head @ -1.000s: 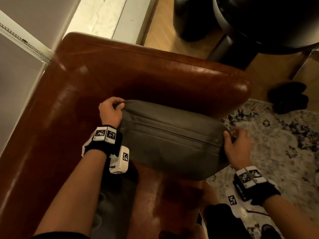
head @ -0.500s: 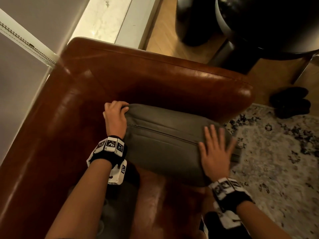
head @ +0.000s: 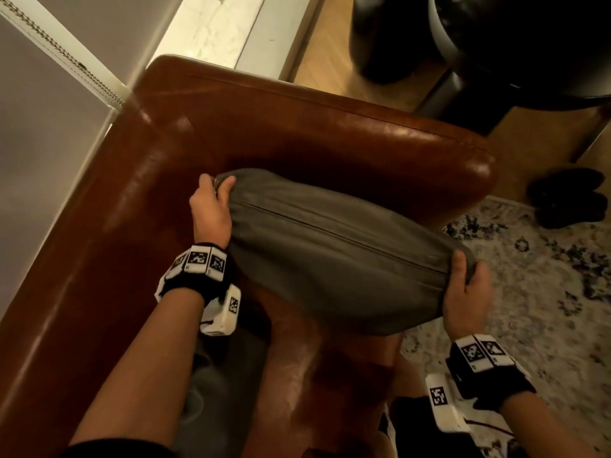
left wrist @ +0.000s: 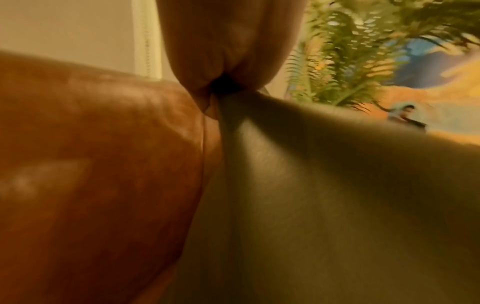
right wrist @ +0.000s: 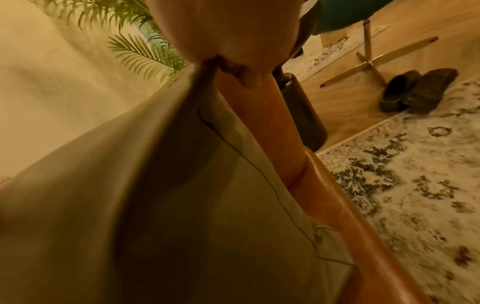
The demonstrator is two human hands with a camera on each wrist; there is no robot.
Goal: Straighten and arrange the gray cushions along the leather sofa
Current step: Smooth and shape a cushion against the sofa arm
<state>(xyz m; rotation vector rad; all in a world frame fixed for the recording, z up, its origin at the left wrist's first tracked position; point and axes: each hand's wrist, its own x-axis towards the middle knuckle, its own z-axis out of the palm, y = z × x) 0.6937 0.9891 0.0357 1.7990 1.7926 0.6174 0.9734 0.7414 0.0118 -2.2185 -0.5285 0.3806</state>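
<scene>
A gray cushion point(head: 334, 252) stands on edge in the corner of the brown leather sofa point(head: 297, 133), its seam running left to right. My left hand point(head: 211, 206) grips the cushion's far left corner, fingers curled over the top. My right hand point(head: 466, 285) grips the near right corner, thumb on the front face. In the left wrist view the cushion point(left wrist: 324, 195) fills the right half beside the sofa's back point(left wrist: 98, 164), and the left hand point(left wrist: 228, 51) pinches its corner. In the right wrist view the right hand point(right wrist: 228, 41) pinches the corner of the cushion point(right wrist: 155, 195).
A patterned rug point(head: 529, 292) lies to the right of the sofa, with a pair of dark shoes point(head: 568, 196) at its far edge. A dark round table point(head: 515, 44) stands behind the sofa arm. A wall point(head: 39, 133) runs along the left. A fern point(left wrist: 350, 51) is nearby.
My right hand was flat on the cushion's top half a second ago; it now grips the right corner. The left hand kept its hold on the left corner.
</scene>
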